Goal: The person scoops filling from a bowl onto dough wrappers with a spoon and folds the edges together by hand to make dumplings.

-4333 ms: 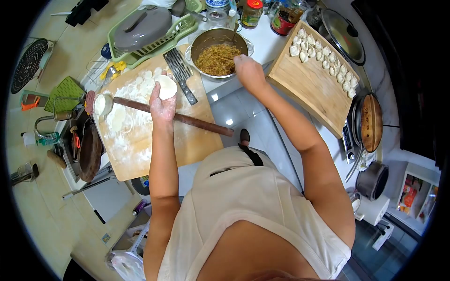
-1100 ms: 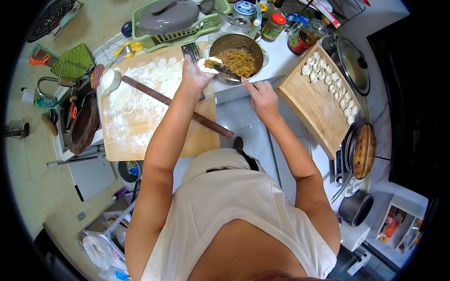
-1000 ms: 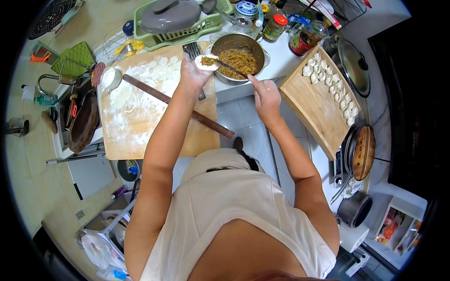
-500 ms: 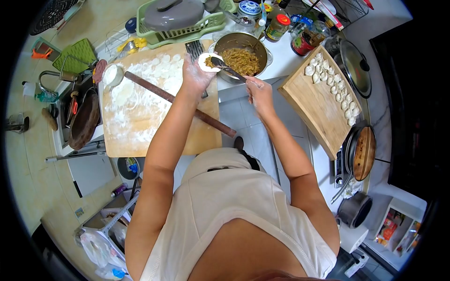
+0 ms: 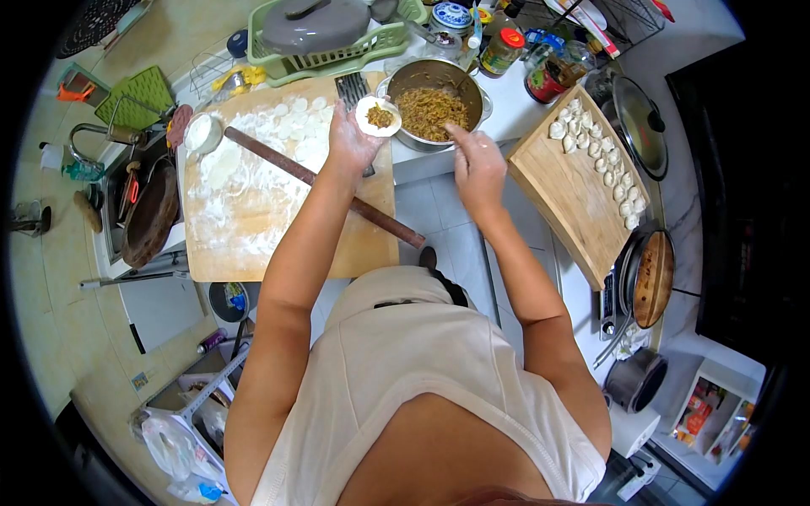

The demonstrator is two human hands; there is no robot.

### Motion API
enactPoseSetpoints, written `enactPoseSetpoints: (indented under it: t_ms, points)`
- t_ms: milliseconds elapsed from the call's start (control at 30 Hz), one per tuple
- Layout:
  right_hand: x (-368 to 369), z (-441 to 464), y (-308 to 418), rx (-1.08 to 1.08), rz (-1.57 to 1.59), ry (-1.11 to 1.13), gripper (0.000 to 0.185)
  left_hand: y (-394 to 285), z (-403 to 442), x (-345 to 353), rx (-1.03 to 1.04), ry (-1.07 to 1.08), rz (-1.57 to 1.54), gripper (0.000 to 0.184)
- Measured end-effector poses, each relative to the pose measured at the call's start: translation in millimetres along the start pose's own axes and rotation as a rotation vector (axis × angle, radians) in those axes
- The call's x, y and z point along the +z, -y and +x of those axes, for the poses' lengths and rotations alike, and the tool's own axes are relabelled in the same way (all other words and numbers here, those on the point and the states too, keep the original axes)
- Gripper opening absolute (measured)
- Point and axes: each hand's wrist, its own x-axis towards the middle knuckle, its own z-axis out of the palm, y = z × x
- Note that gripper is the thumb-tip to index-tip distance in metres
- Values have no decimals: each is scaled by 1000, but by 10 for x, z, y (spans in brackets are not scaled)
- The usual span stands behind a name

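On my left hand (image 5: 356, 142), dusted with flour, rests a round white dumpling wrapper (image 5: 368, 104) with a mound of brown filling (image 5: 380, 116) at its middle. The fingers support it from below and the side, left of the metal pot (image 5: 406, 140). Chopped brown filling (image 5: 432, 112) covers the pot's bottom. My right hand (image 5: 477, 164) is at the pot's lower right rim, index finger stretched toward the filling, other fingers loosely bent. No spoon shows in it. Below the left hand lies a long wooden rolling pin (image 5: 274, 158) across the floured board (image 5: 291, 244).
Several folded dumplings (image 5: 609, 160) stand in rows on a wooden board (image 5: 561, 198) at the right. Flattened wrappers (image 5: 295, 105) lie by a flour bowl (image 5: 203, 134). A green basket (image 5: 337, 66), jars (image 5: 502, 51) and a pot lid (image 5: 639, 122) stand behind and beside.
The dark spoon has left the wrapper and my right hand. Filling stays on the wrapper. My right hand has moved slightly right, its index finger now extended. My left hand has barely moved.
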Motion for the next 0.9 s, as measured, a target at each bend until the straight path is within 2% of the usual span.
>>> enactPoseSetpoints:
  t_ms: [167, 367, 467, 600, 700, 733, 900]
  points:
    - [124, 87, -296, 24, -265, 33, 26, -4, -35, -79, -16, 45, 3, 64]
    - [377, 153, -434, 95, -263, 51, 14, -69, -54, -127, 18, -10, 60, 61]
    - [709, 262, -686, 162, -438, 343, 14, -79, -33, -207, 26, -50, 71, 59]
    - [1047, 229, -795, -43, -327, 292, 17, -89, 14, -351, 23, -65, 57, 60]
    - [1141, 224, -708, 126, -337, 279, 18, -133, 24, -399, 26, -69, 70, 61]
    - [1155, 236, -675, 160, -311, 204, 19, -143, 20, -406, 32, -75, 62, 61]
    - [1370, 240, -746, 254, -239, 237, 17, -180, 20, -432, 47, -107, 42, 58]
